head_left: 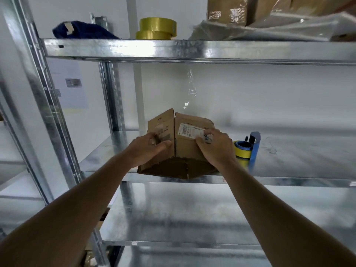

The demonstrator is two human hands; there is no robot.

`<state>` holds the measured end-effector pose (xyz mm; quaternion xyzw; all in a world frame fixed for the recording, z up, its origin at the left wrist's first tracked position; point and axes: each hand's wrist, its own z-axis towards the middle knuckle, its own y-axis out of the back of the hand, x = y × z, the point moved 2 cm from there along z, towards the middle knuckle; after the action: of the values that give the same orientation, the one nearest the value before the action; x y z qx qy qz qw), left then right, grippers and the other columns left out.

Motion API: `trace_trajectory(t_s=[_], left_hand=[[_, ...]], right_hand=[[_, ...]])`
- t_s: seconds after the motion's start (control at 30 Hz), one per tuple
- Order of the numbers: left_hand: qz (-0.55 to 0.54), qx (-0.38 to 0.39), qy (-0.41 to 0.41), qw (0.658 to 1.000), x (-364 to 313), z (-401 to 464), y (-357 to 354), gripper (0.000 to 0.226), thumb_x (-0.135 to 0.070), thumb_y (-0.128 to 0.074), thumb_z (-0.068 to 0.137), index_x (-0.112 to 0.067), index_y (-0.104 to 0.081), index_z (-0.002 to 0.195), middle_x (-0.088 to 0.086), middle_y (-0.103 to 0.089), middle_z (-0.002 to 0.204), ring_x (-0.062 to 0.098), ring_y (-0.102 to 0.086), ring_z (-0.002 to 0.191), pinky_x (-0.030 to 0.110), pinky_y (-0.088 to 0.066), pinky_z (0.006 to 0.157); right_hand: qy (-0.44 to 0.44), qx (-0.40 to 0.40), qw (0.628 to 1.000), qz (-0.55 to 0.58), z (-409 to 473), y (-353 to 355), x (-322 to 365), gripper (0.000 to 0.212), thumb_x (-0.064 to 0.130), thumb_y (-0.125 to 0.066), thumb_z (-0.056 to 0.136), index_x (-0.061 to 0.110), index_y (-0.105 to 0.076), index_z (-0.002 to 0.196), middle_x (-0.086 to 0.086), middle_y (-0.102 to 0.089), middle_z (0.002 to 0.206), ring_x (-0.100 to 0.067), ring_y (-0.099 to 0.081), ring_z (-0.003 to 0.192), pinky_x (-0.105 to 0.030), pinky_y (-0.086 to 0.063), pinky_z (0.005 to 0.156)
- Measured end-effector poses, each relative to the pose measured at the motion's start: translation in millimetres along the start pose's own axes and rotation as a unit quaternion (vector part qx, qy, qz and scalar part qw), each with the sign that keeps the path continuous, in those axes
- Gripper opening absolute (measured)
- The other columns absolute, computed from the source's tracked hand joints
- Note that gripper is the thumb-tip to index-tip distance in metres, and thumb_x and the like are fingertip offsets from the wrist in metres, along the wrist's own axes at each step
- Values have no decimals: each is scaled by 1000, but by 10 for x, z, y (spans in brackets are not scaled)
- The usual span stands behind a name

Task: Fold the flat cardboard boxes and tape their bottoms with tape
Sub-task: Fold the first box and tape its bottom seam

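On the metal shelf [289, 151], left of the tape dispenser [248, 149], both hands press the cardboard box [185, 145] flaps shut, left hand [148, 149] fingers curled gripping, right hand [215, 147] fingers flat; taping seems next

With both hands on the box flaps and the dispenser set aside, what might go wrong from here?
1. The cardboard box overhangs the front edge of the metal shelf; pressing the flaps might tip it off.
2. The left hand and right hand both hold the flaps, so reaching for the tape dispenser may let them spring open.
3. A loose clear tape strip hangs above the box and could stick to it.
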<state>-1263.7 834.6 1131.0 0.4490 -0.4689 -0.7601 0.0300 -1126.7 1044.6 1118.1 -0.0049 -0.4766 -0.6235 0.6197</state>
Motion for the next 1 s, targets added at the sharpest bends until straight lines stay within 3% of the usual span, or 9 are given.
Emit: trace_trajectory(t_s=[0.1, 0.23, 0.33, 0.43, 0.53, 0.6, 0.73, 0.83, 1.0], left_hand=[[-61, -11, 25, 998, -94, -164, -51, 110, -106, -48, 55, -47, -42, 146, -2, -61, 138, 31, -62, 121, 51, -51, 105], [-138, -29, 54, 989, -301, -440, -173, 109, -99, -57, 58, -38, -40, 147, -6, -61, 135, 26, -60, 122, 53, -48, 108], [-204, -49, 49, 976, -488, -651, -267, 83, -79, -69, 75, -36, -39, 140, -11, -61, 125, 22, -58, 122, 49, -49, 107], [-239, -59, 21, 969, -662, -844, -417, 70, -45, -72, 90, -31, -35, 148, -11, -62, 125, 13, -61, 116, 40, -51, 106], [-263, -69, -23, 962, -779, -1053, -584, 60, -10, -68, 97, -37, -37, 140, -10, -64, 116, -3, -69, 95, 14, -58, 73], [-251, -77, -55, 963, -807, -1192, -685, 69, 1, -67, 95, -48, -37, 134, -6, -64, 119, 2, -70, 103, 15, -57, 71], [-228, -61, -92, 967, -817, -1424, -828, 104, -6, -82, 84, -37, -16, 159, -2, -55, 140, 2, -63, 120, 22, -58, 84], [-223, -56, -78, 970, -837, -1484, -896, 118, -22, -86, 75, -39, -10, 163, -7, -57, 137, 11, -60, 125, 33, -57, 97], [-236, -19, -94, 967, -921, -1472, -956, 119, -23, -85, 75, -50, -8, 161, -20, -57, 134, 17, -53, 135, 53, -52, 107]], right_hand=[[20, -2, 999, 48, -130, 108, -11, 41, 58, -60, 93, 32, -66, 123, -1, -66, 127, -19, -63, 113, -30, -54, 86], [55, -8, 995, 86, -350, 261, -17, 46, 61, -60, 92, 34, -58, 130, 1, -59, 131, -13, -56, 116, -29, -55, 91], [86, -7, 990, 110, -515, 377, -55, 52, 63, -62, 89, 36, -52, 133, -1, -54, 134, -9, -48, 117, -21, -56, 89], [103, 7, 984, 146, -672, 505, -144, 56, 50, -71, 89, 33, -49, 137, -1, -50, 136, -4, -40, 118, -7, -47, 86], [93, 9, 982, 167, -797, 601, -277, 65, 53, -73, 88, 36, -43, 143, 0, -47, 134, -7, -42, 120, -20, -56, 92], [81, 9, 977, 195, -886, 663, -360, 65, 55, -67, 90, 38, -39, 146, 2, -45, 130, -11, -47, 120, -31, -61, 91], [43, 7, 971, 235, -1010, 769, -471, 68, 70, -49, 91, 42, -33, 151, 9, -43, 129, -17, -58, 118, -43, -64, 86], [27, 29, 964, 263, -1058, 839, -507, 74, 81, -43, 89, 47, -28, 153, 7, -54, 132, -19, -66, 114, -44, -65, 83], [27, 54, 933, 355, -1136, 1028, -504, 52, 59, -51, 97, 42, -40, 145, 18, -68, 119, -9, -73, 104, -33, -65, 77]])
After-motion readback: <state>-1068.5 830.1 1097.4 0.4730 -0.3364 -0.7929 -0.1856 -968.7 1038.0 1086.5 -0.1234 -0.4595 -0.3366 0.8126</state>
